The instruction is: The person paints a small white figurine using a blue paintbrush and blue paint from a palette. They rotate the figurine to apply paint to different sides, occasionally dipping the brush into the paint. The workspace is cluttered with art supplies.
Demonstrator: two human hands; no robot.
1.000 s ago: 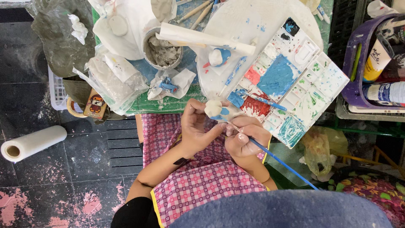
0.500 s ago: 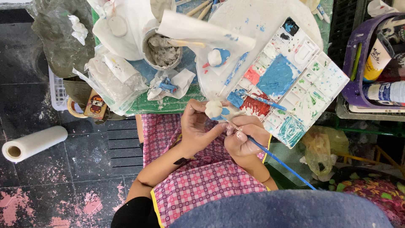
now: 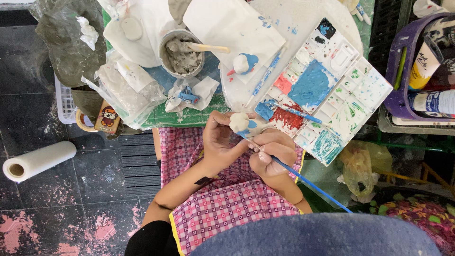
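Note:
My left hand (image 3: 219,142) holds a small white clay figure (image 3: 239,122) with a blue patch, just in front of the table's near edge. My right hand (image 3: 273,154) grips a thin blue-handled paintbrush (image 3: 303,179); its tip touches the figure's underside. The brush handle slants down to the right over my pink checked apron (image 3: 222,204). A white paint palette (image 3: 332,90) with blue, red and green paint lies just right of my hands. A second blue brush (image 3: 296,113) rests across it. Another white and blue figure (image 3: 244,63) stands on white paper farther back.
A cup of grey paste with a wooden stick (image 3: 182,52) stands on the table. Crumpled tissues and plastic bags (image 3: 125,87) lie to its left. A paper roll (image 3: 38,160) lies on the dark floor. A purple basket of paint tubes (image 3: 419,71) sits at the right.
The white paper sheet at the back has shifted and now lies flatter beside the cup. My hands with the figure and brush stay almost in the same place.

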